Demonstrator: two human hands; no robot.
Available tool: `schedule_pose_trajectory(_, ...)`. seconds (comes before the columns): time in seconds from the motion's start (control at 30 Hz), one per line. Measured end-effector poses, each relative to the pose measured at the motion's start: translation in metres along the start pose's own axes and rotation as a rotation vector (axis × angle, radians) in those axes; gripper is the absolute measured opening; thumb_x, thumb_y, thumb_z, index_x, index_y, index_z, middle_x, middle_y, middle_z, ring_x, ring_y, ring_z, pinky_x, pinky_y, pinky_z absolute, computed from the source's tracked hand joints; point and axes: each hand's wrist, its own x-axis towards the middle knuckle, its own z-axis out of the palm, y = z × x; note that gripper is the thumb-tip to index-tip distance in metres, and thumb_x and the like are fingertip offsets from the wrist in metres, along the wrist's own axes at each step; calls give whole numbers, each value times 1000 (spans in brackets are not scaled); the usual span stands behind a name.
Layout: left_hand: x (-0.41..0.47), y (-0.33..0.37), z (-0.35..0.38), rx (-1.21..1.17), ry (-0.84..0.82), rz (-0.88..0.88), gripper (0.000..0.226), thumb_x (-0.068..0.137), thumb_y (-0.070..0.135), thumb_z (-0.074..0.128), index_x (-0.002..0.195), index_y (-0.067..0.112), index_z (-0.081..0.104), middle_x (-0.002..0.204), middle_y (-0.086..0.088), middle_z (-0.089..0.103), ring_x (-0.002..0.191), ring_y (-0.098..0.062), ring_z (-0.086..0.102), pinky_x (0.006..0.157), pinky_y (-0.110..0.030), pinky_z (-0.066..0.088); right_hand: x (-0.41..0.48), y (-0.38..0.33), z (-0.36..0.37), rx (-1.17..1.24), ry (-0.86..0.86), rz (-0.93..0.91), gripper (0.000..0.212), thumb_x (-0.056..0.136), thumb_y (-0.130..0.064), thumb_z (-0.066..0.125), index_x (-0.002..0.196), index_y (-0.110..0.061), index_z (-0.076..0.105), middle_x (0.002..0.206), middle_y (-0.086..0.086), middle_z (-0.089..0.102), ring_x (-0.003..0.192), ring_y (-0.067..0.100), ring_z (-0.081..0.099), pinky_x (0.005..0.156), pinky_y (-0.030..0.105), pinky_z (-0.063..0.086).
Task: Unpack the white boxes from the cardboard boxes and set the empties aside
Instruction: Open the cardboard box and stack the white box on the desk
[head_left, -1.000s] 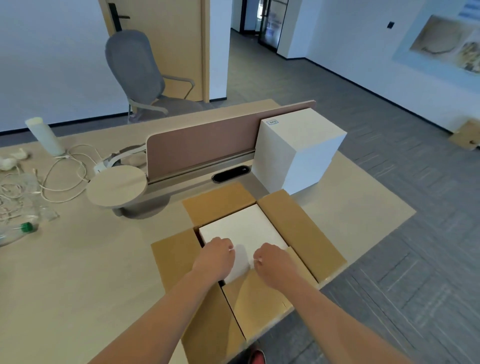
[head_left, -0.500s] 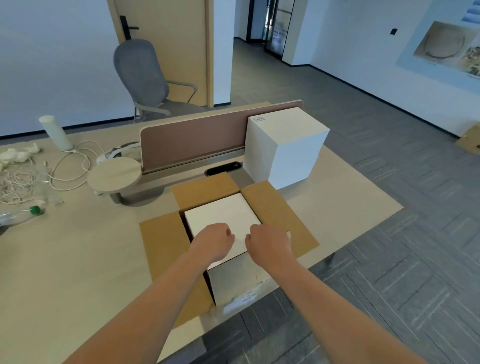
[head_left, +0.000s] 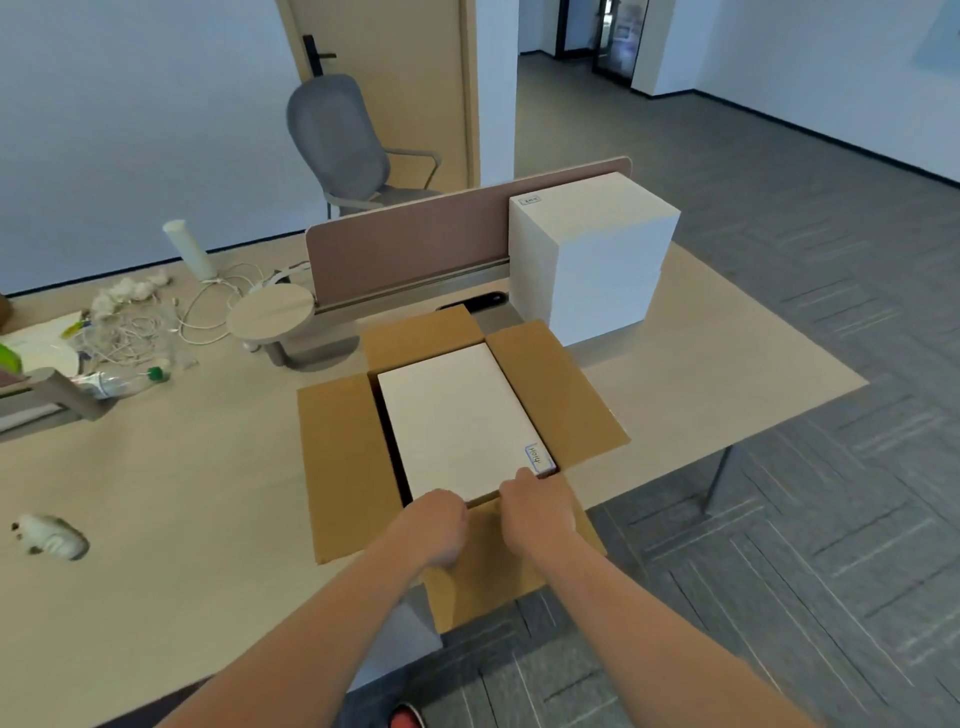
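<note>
Two hands work at frame centre: our left hand (head_left: 434, 525) and right hand (head_left: 540, 512) curl their fingers over the near edge of the white box (head_left: 457, 415), which sits in the open cardboard box (head_left: 348, 457). We judge extraction is starting; next comes an even, straight lift.

A small blue-bordered label (head_left: 537, 460) sits on top of the white box (head_left: 457, 421) inside the cardboard box (head_left: 343, 467), at that box's near right corner. Its blue handwriting seems to read "Holy", though it is blurred. Behind the cardboard box, a second label (head_left: 530, 200) on the white stack (head_left: 602, 260) is too small to read.
</note>
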Motion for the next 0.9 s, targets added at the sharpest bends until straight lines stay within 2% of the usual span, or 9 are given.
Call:
schedule_pose_trajectory(0.07,-2,1,7,36,36,1,32,93,6,41,68,15,58,76,-2,53,70,-21,58,59,-29,45,1,2,8,31,71,7,23,98,-14,51,120,-15,58,123,7,51,95,24,62,58,28,37)
schedule_pose_trajectory(0.17,-1,1,14,103,52,-3,35,94,8,37,100,18,70,102,-5,54,93,-24,58,76,-34,52,6,4,18,82,153,6,19,97,-10,52,114,-15,58,120,7,53,101,23,57,66,29,40)
schedule_pose_trajectory(0.27,0,-1,20,195,29,-3,40,93,9,38,122,17,64,118,-7,49,108,-27,52,90,-40,52,12,2,24,99,177,-21,22,95,-8,52,115,-14,54,121,7,51,102,23,56,66,31,39)
schedule_pose_trajectory(0.4,-1,-6,20,211,-7,-6,45,92,9,45,135,18,56,130,-5,45,115,-24,49,93,-38,51,17,-4,29,91,185,-24,22,95,-9,54,117,-14,54,120,7,50,101,24,58,65,31,45)
schedule_pose_trajectory(0.6,-8,-7,15,229,-40,34,42,92,11,44,133,13,54,130,-8,44,114,-25,48,91,-36,50,19,-8,32,66,178,-4,18,97,-8,51,113,-13,55,117,8,51,95,23,59,63,31,46)
schedule_pose_trajectory(0.7,-17,-13,10,121,-48,59,30,98,19,39,115,7,61,119,-10,51,103,-25,55,86,-36,52,12,-8,30,43,145,-2,18,96,-7,50,112,-14,54,117,7,50,86,22,56,63,30,45)
schedule_pose_trajectory(0.8,-24,-28,5,-67,-25,61,36,97,24,35,89,5,65,96,-9,61,82,-23,62,69,-34,51,2,-8,26,3,115,17,17,98,-12,46,112,-15,56,116,7,52,84,20,56,69,31,52)
schedule_pose_trajectory(0.87,-28,-38,0,-144,6,66,37,96,24,36,87,4,65,86,-6,61,78,-25,63,64,-35,48,-3,-10,21,27,112,42,20,100,-15,42,112,-15,57,117,7,53,91,21,59,74,32,53)
schedule_pose_trajectory(0.9,-30,-42,-5,-163,19,66,37,97,25,37,95,4,67,91,-6,62,85,-26,64,67,-35,49,-5,-11,18,52,116,57,21,100,-17,40,112,-15,57,117,7,54,93,21,59,78,32,54)
